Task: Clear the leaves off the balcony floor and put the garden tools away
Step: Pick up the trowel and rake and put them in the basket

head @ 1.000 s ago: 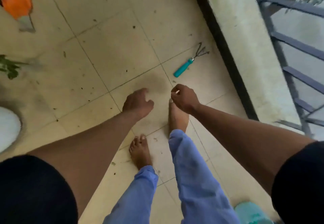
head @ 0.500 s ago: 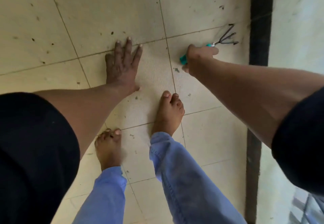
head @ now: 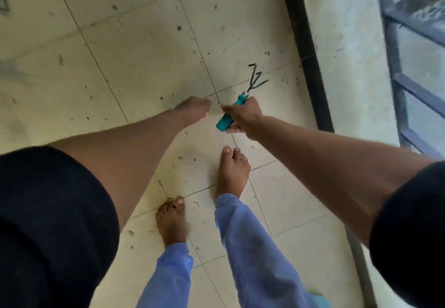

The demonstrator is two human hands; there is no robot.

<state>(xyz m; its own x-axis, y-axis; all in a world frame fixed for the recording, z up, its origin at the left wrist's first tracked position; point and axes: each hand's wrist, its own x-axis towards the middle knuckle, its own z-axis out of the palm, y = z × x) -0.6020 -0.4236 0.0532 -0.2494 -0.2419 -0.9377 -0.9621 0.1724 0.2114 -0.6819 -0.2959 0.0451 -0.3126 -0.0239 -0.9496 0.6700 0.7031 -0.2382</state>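
Right hand (head: 243, 115) is wrapped round the teal handle of the hand cultivator (head: 237, 101) at frame centre, prongs pointing away, likely for stowing; left hand (head: 192, 112) hangs loose beside it, holding nothing, over the debris-flecked balcony floor (head: 144, 54).

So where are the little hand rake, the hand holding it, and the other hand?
hand rake (head: 258, 81), head view, on the metal prongs.
right hand (head: 244, 115), head view, on its back.
left hand (head: 192, 110), head view, on its back.
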